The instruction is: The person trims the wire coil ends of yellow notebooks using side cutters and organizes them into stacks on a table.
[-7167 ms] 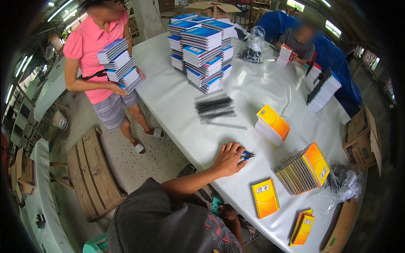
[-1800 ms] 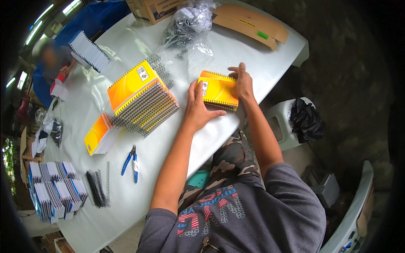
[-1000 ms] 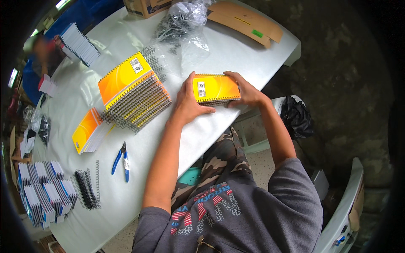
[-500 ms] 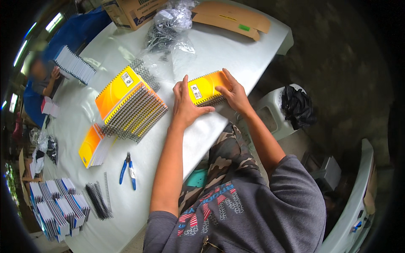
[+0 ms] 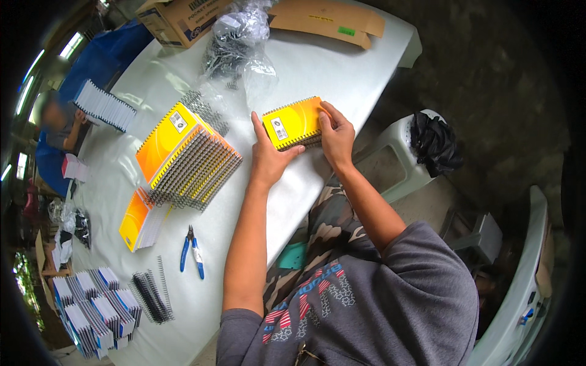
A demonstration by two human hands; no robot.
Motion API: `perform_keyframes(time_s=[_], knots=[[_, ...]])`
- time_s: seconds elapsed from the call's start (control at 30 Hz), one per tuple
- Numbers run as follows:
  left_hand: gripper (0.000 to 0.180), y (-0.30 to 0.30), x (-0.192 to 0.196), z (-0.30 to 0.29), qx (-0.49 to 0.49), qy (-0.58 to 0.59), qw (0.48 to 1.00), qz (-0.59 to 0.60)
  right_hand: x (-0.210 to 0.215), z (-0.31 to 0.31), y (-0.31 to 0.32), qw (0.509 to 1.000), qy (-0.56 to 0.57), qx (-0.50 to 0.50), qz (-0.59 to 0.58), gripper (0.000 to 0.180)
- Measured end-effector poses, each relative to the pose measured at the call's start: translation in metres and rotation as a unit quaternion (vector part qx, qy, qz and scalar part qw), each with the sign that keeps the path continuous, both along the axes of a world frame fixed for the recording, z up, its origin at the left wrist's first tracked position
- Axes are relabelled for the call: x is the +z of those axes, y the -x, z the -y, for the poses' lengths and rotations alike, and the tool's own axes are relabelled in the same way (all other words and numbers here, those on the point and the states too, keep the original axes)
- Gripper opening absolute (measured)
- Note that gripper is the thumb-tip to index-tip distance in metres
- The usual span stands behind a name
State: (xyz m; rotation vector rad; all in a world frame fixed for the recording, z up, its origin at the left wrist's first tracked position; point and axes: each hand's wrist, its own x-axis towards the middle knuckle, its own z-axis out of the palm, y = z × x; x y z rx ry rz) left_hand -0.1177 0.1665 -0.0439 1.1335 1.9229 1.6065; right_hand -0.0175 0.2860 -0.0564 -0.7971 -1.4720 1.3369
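A small stack of yellow-and-orange spiral notebooks (image 5: 294, 124) lies on the table before me, between my hands. My left hand (image 5: 268, 160) frames its left corner, fingers straight along the left side and thumb against the near bound edge. My right hand (image 5: 337, 135) grips the right end, with the thumb near the cover's edge and the fingers bent round the far corner. To the left stands a larger pile of spiral notebooks (image 5: 195, 165), its rows of wire coils facing up. Blue-handled cutting pliers (image 5: 192, 253) lie nearer, beside loose black coils (image 5: 151, 296).
Yellow-orange pads (image 5: 139, 219) lean by the pile. Bundled white-paged books (image 5: 97, 311) fill the near left corner. Clear plastic with coils (image 5: 235, 49), a carton (image 5: 183, 21) and a cardboard flap (image 5: 329, 21) lie at the back. A white stool (image 5: 397, 158) stands right. Another person sits far left.
My right hand has drawn its thumb back from the cover's middle toward the right end. My left thumb has come closer against the near edge. The whole view has shifted slightly.
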Motion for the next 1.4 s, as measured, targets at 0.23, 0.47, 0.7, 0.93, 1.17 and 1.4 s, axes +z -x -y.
perform_keyframes(time_s=[0.23,0.47,0.7,0.93,1.17,1.4], knots=[[0.110,-0.002,0.003,0.001,0.049,0.028,0.983,-0.176,-0.002,-0.001,0.003,0.984,-0.125,-0.085,0.096,0.040],[0.099,-0.003,0.002,0.000,0.083,0.101,0.978,-0.161,0.000,0.001,-0.001,0.997,-0.046,-0.034,0.044,0.044],[0.093,-0.006,0.003,-0.001,0.117,0.104,0.975,-0.156,0.001,-0.003,0.002,0.997,-0.052,-0.033,0.036,0.047],[0.077,0.000,-0.006,0.001,0.103,0.091,0.975,-0.174,0.002,-0.001,0.002,0.993,-0.081,-0.061,0.061,0.049],[0.064,-0.004,0.003,-0.001,0.084,0.025,0.990,-0.110,-0.005,-0.003,0.003,0.990,-0.110,-0.063,0.054,0.046],[0.075,-0.005,0.001,0.009,0.112,0.029,0.989,-0.095,0.005,0.007,0.002,0.997,-0.055,-0.018,0.043,0.051]])
